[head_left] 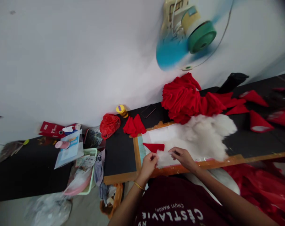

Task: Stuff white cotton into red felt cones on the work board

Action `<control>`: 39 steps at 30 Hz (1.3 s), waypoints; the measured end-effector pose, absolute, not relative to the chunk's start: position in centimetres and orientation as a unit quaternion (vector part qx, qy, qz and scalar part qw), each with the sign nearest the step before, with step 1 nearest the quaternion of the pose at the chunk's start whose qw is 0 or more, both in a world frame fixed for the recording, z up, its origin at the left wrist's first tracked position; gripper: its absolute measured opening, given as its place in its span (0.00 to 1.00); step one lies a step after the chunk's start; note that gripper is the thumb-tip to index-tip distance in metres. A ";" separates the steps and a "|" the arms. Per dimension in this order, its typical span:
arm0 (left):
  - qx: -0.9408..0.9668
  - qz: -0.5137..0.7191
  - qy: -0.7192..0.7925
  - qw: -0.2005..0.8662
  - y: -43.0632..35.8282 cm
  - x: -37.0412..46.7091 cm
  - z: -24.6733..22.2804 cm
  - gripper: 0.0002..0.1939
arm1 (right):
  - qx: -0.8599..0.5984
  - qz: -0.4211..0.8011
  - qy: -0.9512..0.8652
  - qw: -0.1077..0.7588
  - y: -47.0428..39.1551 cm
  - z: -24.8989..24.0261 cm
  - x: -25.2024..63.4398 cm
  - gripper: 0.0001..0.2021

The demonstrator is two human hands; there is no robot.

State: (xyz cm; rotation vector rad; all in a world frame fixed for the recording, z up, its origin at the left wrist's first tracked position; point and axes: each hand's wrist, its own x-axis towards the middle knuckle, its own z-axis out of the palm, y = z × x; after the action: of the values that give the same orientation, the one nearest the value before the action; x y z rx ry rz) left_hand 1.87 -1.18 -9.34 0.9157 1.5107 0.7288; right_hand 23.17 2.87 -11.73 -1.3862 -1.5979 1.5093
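A bit of white fluff [163, 158] sits between the hands; left hand [149, 164] and right hand [183, 157] each pinch an edge. A little red cone [154, 147] lies left to right, just beyond the left hand, the nearer one. A big fluff pile [207, 135] is farther right.

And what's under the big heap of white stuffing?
The white stuffing overlaps a white surface at its left and black tabletop at its right. What lies beneath its middle is covered.
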 end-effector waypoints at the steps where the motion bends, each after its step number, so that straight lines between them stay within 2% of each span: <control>1: 0.389 0.317 0.651 0.570 -1.3 1.5 -9.4 0.10 | -0.521 0.554 -0.588 0.275 3.0 -11.9 23.5 0.14; 7: 0.385 0.337 0.660 0.551 -1.3 1.4 -9.7 0.10 | -0.498 0.560 -0.603 0.273 2.9 -11.9 24.2 0.16; 11: 0.399 0.323 0.645 0.566 -1.0 2.9 -9.2 0.08 | -0.420 0.577 -0.649 0.263 2.2 -11.6 22.5 0.37; 12: 0.405 0.317 0.639 0.571 -1.0 3.3 -9.0 0.07 | -0.405 0.565 -0.669 0.265 2.1 -11.7 22.1 0.37; 15: 0.405 0.310 0.643 0.571 -0.9 3.9 -8.7 0.06 | -0.417 0.513 -0.707 0.252 1.9 -12.1 21.4 0.15; 17: 0.386 0.321 0.656 0.563 -1.0 3.7 -8.7 0.07 | -0.449 0.501 -0.701 0.237 2.0 -12.5 21.7 0.13; 23: 0.347 0.337 0.667 0.566 -1.2 2.8 -9.5 0.10 | -0.460 0.545 -0.664 0.224 2.6 -12.5 23.2 0.21; 28: 0.328 0.351 0.653 0.585 -0.7 4.0 -10.3 0.09 | -0.397 0.547 -0.704 0.218 2.0 -12.1 22.3 0.44; 29: 0.323 0.351 0.649 0.593 -0.7 4.3 -10.4 0.10 | -0.394 0.534 -0.714 0.222 1.7 -12.4 22.1 0.43; 33: 0.347 0.310 0.628 0.624 -1.1 5.0 -11.6 0.11 | -0.398 0.490 -0.741 0.228 0.7 -14.2 22.0 0.22; 39: 0.465 0.229 0.707 0.481 -1.4 4.8 -14.5 0.02 | -0.566 0.494 -0.638 0.170 0.8 -16.3 25.7 0.20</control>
State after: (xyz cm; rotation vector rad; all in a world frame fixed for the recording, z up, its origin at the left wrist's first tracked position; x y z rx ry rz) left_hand 4.76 -1.43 -14.46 1.1342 1.7253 0.5588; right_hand 25.70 0.85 -16.26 -1.6077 -1.8131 1.4033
